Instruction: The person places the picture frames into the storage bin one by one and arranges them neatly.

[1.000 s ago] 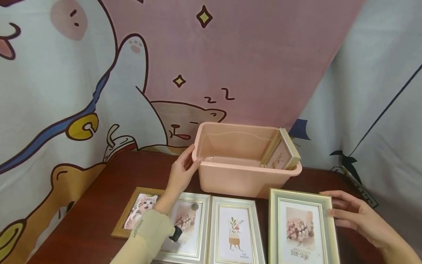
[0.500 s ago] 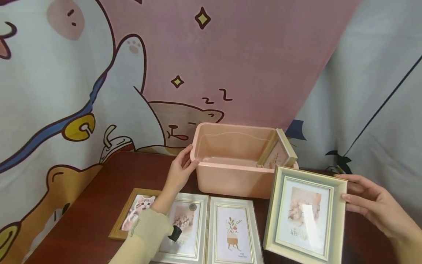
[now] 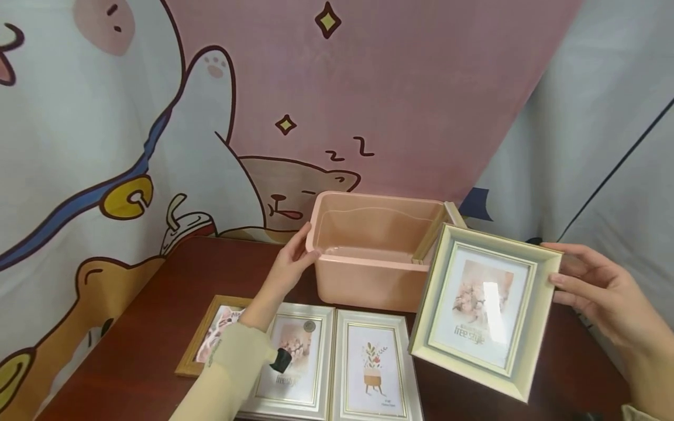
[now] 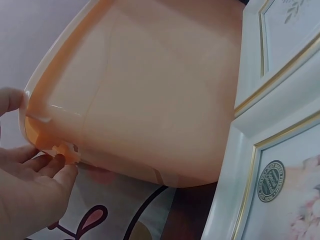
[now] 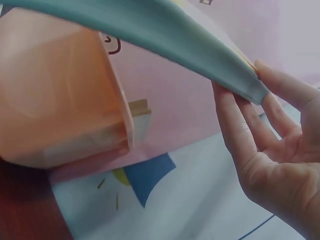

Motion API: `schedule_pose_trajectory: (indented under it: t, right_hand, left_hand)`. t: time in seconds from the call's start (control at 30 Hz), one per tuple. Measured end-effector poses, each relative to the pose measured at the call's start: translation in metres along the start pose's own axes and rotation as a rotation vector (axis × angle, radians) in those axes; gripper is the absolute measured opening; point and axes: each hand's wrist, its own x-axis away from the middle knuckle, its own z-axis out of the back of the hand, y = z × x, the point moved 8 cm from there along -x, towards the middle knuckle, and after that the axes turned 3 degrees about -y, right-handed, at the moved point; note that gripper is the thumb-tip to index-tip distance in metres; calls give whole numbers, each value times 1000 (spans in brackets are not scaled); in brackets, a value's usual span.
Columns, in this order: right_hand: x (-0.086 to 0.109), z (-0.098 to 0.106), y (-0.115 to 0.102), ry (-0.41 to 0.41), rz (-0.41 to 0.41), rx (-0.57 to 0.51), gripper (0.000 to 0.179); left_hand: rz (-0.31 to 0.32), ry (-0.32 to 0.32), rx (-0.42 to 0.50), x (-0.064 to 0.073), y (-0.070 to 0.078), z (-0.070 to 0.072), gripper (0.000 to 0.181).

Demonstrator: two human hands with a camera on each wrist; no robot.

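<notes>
My right hand (image 3: 611, 298) pinches a cream picture frame (image 3: 476, 310) by its right edge, thumb in front and fingers behind. The frame is tilted, raised off the table, and overlaps the right front of a pink plastic bin (image 3: 368, 283). In the right wrist view its side (image 5: 165, 45) runs up to the fingertips. My left hand (image 3: 289, 263) grips the bin's left rim, as the left wrist view shows with the hand (image 4: 35, 185) at the corner. Inside the bin's right end leans another picture frame (image 3: 429, 240), mostly hidden behind the held one.
On the dark red table (image 3: 142, 339) lie a brown frame with a kitten picture (image 3: 216, 333), a white flower-print frame (image 3: 295, 362) partly under my left arm, and a white plant-print frame (image 3: 376, 365). A cartoon-printed cloth (image 3: 421, 99) hangs behind the bin.
My right hand has lifted the cream picture frame off the table, upward toward the bin, and tilted it. My left hand stays on the bin's rim.
</notes>
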Motion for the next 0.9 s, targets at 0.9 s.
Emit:
schedule_pose_trajectory:
  t: [0.9]
  right_hand:
    - [-59, 4, -24, 612, 89, -182, 42]
  left_hand:
    - [57, 0, 59, -2, 4, -1, 70]
